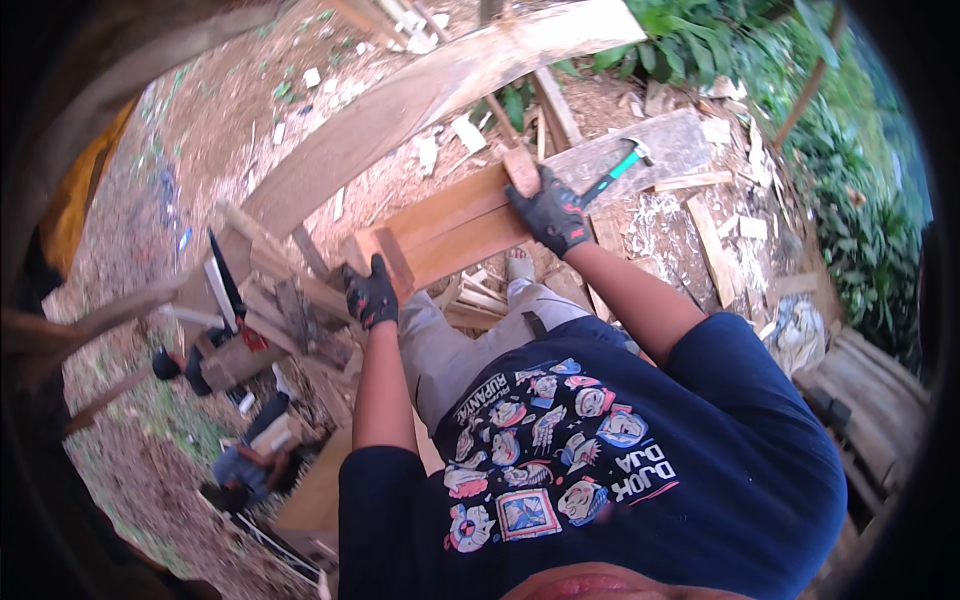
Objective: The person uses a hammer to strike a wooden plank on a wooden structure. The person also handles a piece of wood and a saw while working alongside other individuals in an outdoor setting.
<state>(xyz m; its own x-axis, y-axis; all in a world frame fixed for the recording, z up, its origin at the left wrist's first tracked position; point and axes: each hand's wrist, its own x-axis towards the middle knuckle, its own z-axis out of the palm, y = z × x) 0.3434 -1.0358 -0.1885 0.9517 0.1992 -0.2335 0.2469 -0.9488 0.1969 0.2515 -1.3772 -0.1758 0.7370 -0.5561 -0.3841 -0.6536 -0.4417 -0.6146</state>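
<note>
In front of me is a reddish-brown wooden assembly (pixel 450 232), made of boards lying side by side with a short crosspiece at each end. My left hand (pixel 372 295), in a dark glove, grips the left crosspiece (pixel 385 256), its thumb over the near end. My right hand (pixel 550 213), gloved too, is closed around the assembly's right end, beside the smaller right crosspiece (pixel 520 172). The undersides of both grips are hidden. Just past my right hand, a claw hammer (pixel 615 172) with a green and black handle rests on a weathered grey plank (pixel 680 145).
A long curved board (pixel 400 105) runs across the far side. At left, a handsaw (pixel 226 285) with a red handle stands among rough timber pieces (pixel 290 310). A person (pixel 255 465) is at lower left. Wood offcuts (pixel 715 250) and shavings litter the ground at right, near leafy plants (pixel 850 200).
</note>
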